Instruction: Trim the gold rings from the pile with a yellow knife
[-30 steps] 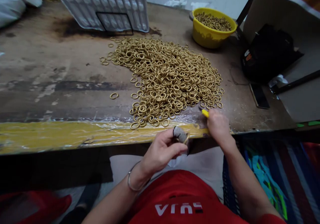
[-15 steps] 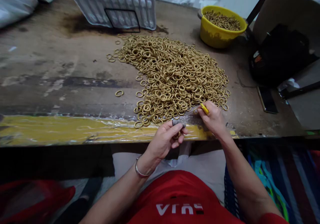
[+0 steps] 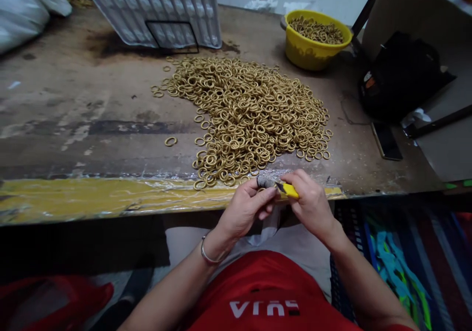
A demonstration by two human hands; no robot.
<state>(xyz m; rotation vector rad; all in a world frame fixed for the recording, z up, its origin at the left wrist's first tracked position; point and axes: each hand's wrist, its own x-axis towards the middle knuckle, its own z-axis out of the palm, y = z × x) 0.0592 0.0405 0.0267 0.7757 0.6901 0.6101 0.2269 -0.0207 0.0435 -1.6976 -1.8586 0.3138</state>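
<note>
My left hand (image 3: 238, 210) is closed in a pinch just past the table's front edge, with a grey cover (image 3: 264, 181) on its index finger. A gold-coloured ring (image 3: 261, 190) shows partly between its fingers; the rest is hidden. My right hand (image 3: 313, 203) grips a small yellow cutter knife (image 3: 289, 190), its dark tip pointing left and meeting the left fingertips. Beyond both hands spreads a large heap of gold-coloured rings (image 3: 243, 109) on the worn table.
A yellow basin (image 3: 311, 55) of rings stands at the back right, near a black bag (image 3: 401, 80) and a phone (image 3: 386, 140). At the back, a ribbed grey panel (image 3: 155, 6) leans up. One loose ring (image 3: 170, 141) lies left of the heap.
My right hand has come left from the heap's near edge, bringing the knife against the left fingertips. The left hand stays nearly in place. The whole view has shifted slightly.
</note>
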